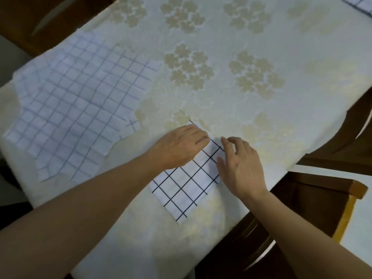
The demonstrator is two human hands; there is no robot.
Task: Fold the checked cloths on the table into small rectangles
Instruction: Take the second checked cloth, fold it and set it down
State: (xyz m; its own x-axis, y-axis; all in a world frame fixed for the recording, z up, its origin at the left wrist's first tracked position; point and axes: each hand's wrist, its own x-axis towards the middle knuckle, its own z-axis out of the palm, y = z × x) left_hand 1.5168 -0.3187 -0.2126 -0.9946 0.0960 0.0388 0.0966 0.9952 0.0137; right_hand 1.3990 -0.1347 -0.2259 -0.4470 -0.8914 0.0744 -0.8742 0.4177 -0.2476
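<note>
A white cloth with a dark check point(185, 186), folded into a long narrow rectangle, lies slanted near the table's front right edge. My left hand point(179, 148) rests on its far end, fingers lightly curled at the top corner. My right hand point(239, 166) lies along its right edge with fingers straight and relaxed, touching the cloth. A larger pile of unfolded checked cloths point(74, 105) is spread flat on the left of the table. The corner of another checked cloth point(360, 5) shows at the far right.
The table wears a cream tablecloth with pale flower clusters point(231, 87). Dark wooden chairs stand at the right point(314, 198) and the far left point(40, 23). The table's right edge runs close to my right hand.
</note>
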